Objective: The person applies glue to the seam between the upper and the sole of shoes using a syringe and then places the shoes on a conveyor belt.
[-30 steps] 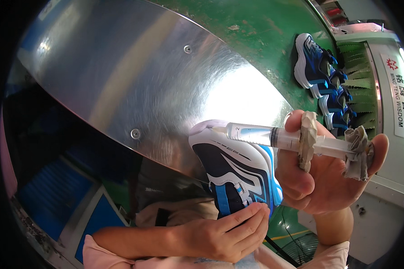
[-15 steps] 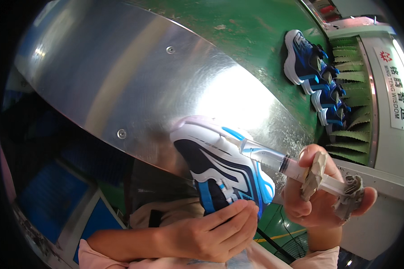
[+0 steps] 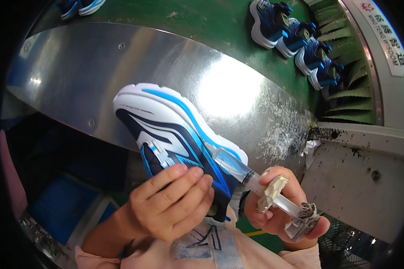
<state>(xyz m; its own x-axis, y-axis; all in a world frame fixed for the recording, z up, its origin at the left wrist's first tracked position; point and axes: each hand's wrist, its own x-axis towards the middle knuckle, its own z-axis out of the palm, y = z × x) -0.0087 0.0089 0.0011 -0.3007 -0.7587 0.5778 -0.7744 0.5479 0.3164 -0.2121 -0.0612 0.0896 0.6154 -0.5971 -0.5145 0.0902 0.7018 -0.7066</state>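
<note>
While the left hand (image 3: 170, 204) curls its fingers against the upper of a white, navy and blue sneaker (image 3: 184, 134), the right hand (image 3: 278, 206) grips a clear syringe (image 3: 232, 165), its digits between the wrapped flange and wrapped plunger end. The sneaker fills the centre of the frame, over the near edge of the metal worktop (image 3: 166, 58), its long axis running from toe at upper left to heel at lower right. The syringe lies along a similar slant, its tip at the sole's edge beside the upper; contact cannot be told. The shoe lies up and left of the right hand, which is nearer the heel. More sneakers (image 3: 309, 58) stand at upper right.
</note>
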